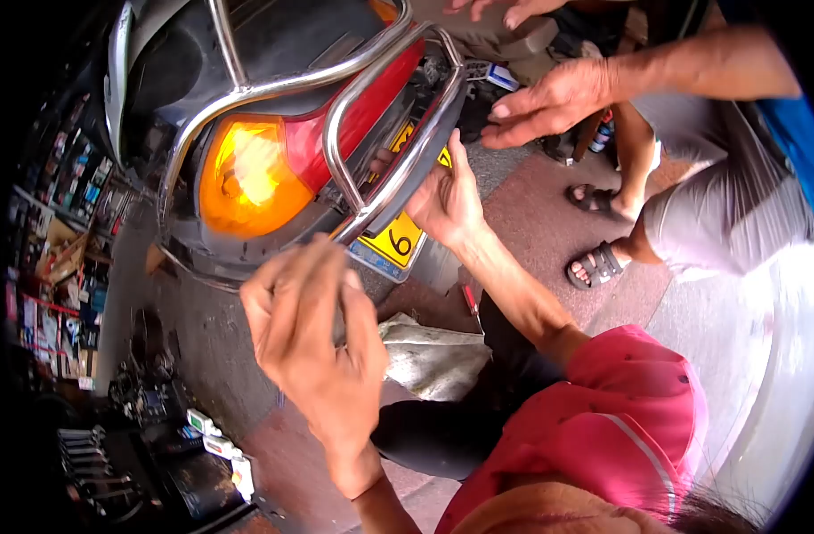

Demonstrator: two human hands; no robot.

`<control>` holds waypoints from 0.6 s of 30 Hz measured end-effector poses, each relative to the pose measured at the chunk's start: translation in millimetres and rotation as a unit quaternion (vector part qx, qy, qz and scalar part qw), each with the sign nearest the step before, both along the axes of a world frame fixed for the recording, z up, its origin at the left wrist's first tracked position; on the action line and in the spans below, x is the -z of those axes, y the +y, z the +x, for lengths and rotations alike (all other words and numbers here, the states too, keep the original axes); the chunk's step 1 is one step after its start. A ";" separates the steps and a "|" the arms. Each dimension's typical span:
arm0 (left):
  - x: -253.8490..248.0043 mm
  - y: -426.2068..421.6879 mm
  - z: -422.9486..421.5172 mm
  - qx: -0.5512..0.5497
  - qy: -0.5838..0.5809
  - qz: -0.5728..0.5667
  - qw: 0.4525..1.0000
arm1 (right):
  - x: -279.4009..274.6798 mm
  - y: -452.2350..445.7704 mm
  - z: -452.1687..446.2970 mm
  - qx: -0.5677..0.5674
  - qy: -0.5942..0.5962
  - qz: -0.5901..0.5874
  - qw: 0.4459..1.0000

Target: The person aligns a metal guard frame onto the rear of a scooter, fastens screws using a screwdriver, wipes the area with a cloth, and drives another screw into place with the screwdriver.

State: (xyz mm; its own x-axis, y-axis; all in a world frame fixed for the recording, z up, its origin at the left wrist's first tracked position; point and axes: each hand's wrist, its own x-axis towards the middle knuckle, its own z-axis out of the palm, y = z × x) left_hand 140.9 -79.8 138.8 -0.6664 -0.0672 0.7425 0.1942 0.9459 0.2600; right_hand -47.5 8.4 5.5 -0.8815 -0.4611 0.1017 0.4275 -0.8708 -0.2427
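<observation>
A chrome guard bar curves around the red and orange tail light of a dark vehicle. Under the bar's lower end, my left hand has its fingers bent and drawn together; they are blurred, and whatever they hold is hidden. My right hand grips the dark-edged part of the bar from below, its thumb on the outer side and its fingers partly hidden behind it. Just beneath this hand is a yellow licence plate, partly covered by the bar.
A co-worker's hand reaches in beside the bar at the right, near a blue-and-white box. Their sandalled foot is on the paving. A red-handled screwdriver and a pale cloth lie below. Wrenches are at lower left.
</observation>
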 end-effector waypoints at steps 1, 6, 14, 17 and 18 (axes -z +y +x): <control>-6.2 9.2 4.4 0.101 0.003 0.080 0.992 | -0.1 -0.3 -0.4 0.010 0.022 0.013 1.000; -62.2 31.5 -4.2 0.563 -0.249 0.324 0.719 | 7.5 5.6 2.4 0.030 0.124 0.086 0.988; -56.3 81.9 1.6 0.610 -0.296 0.250 0.692 | 12.4 -11.5 13.8 0.018 0.119 0.091 0.989; -44.6 101.4 12.3 0.599 -0.275 0.213 0.721 | 4.5 -15.7 27.3 0.022 0.082 0.101 0.991; -41.2 106.9 14.4 0.598 -0.269 0.204 0.727 | 8.5 -12.6 32.4 0.013 0.079 0.099 0.992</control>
State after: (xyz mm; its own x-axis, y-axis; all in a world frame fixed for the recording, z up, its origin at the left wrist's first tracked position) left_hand 155.3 27.1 180.0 -0.6158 0.6580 0.4334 0.5803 0.0066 0.8144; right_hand -15.1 -4.2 -3.0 -0.8738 -0.4626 0.1501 0.3477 -0.8101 -0.4721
